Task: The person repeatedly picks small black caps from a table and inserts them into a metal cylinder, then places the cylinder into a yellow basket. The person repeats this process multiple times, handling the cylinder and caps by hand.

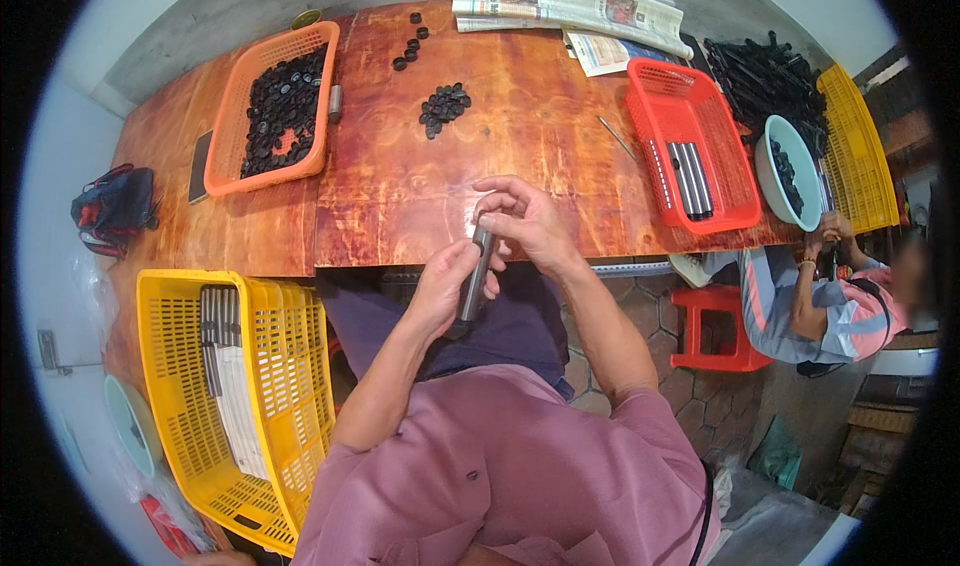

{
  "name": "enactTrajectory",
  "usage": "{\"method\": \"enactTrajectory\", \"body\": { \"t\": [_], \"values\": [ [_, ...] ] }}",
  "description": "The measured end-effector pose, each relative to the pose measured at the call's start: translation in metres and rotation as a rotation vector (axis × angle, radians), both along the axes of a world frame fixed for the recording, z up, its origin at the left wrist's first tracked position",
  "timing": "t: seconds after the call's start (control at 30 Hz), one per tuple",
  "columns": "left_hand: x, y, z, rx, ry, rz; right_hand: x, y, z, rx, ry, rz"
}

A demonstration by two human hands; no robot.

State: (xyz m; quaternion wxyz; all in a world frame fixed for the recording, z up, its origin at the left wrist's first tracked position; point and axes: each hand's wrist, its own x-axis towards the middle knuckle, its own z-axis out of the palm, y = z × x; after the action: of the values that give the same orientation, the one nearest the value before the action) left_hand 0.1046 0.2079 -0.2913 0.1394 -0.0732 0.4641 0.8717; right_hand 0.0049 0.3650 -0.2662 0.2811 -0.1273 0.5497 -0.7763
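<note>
A dark grey metal tube [476, 280] is held aslant over the table's near edge and my lap. My left hand [440, 284] is closed round its middle. At the tube's upper end my right hand [530, 228] is closed, thumb and fingers pinching there; any small part between them is hidden. Beyond my hands lies a loose heap of small round black caps [444, 108] on the reddish-brown wooden table [390, 186]. Several more black caps [411, 44] sit in a row farther back.
An orange basket [326, 106] of black caps stands at left. At right, a red basket [640, 156] holds metal tubes [690, 179], beside a pale green bowl [770, 181]. A yellow crate [290, 366] stands by my left. A person [850, 306] works at far right near a red stool [700, 316].
</note>
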Motion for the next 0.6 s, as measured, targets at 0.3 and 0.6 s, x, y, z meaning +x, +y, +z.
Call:
{"method": "enactTrajectory", "body": {
  "t": [0.3,0.6],
  "values": [
    [0.005,-0.009,-0.01,-0.004,-0.064,-0.013,0.0,-0.001,-0.01,-0.005,0.023,-0.02],
    [-0.003,-0.012,-0.006,-0.15,-0.152,-0.052,0.003,-0.001,-0.008,0.053,0.0,0.003]
  ]
}}
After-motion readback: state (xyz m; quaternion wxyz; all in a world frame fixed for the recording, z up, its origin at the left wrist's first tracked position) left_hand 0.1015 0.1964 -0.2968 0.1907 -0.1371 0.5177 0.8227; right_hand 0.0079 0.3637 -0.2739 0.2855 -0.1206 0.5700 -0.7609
